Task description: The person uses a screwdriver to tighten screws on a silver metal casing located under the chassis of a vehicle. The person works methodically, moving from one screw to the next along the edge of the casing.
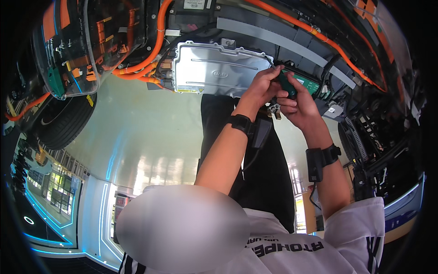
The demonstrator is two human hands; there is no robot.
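My right hand (299, 106) is wrapped round a dark green tool handle (287, 85), which looks like a screwdriver's. The fingers hide its lower part. Beside it, the fingertips of my left hand (261, 87) are pinched together at the front end of the tool; whether they hold its shaft or a small part there is hidden. Both hands are at the right end of a silver metal housing (219, 73) with a bolted rim. Close behind my right hand is a green circuit board (306, 84). A small metal fitting (273, 108) shows under my hands.
Thick orange cables (160, 27) run left of the housing, and another orange cable (335, 50) crosses at the upper right. A grey metal rail (292, 45) passes behind the board. At the left are a clear cover (91, 84) and a tyre (64, 121). Black framework (378, 150) stands at the right.
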